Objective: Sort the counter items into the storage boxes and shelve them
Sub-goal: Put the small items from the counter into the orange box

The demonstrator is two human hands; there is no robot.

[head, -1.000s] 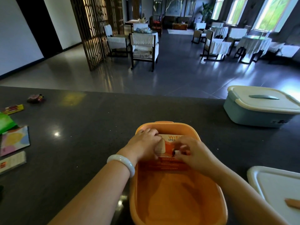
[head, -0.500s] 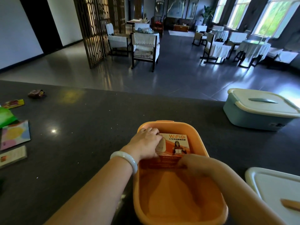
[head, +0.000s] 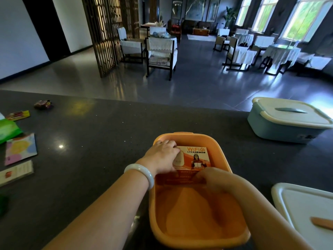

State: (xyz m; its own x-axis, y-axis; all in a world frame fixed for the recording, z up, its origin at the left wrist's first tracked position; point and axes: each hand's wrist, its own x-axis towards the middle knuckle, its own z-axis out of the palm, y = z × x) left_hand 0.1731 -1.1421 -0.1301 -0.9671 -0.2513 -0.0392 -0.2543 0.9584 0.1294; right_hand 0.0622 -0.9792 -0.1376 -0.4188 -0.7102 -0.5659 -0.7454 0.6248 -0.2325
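An open orange storage box point(head: 182, 135) stands on the dark counter point(head: 90, 141) right in front of me. An orange and white WiFi package point(head: 197, 156) lies flat in its far half. My left hand point(head: 162, 156), with a pale bangle on the wrist, grips the package's left edge with curled fingers. At the package's near edge my right hand point(head: 215, 179) holds it, fingers curled down and hiding the lower print. The near half of the box holds nothing.
A closed blue box with a white lid point(head: 284, 123) stands at the far right. A loose white lid point(head: 302, 201) lies at the near right. At the left lie a colourful card point(head: 20, 148), a green packet point(head: 8, 129), a yellow packet point(head: 18, 115), a small wrapper point(head: 42, 104) and a booklet point(head: 16, 171).
My right hand slid from the middle of the package back to its near edge, uncovering the printed face. The left hand stayed on the left edge.
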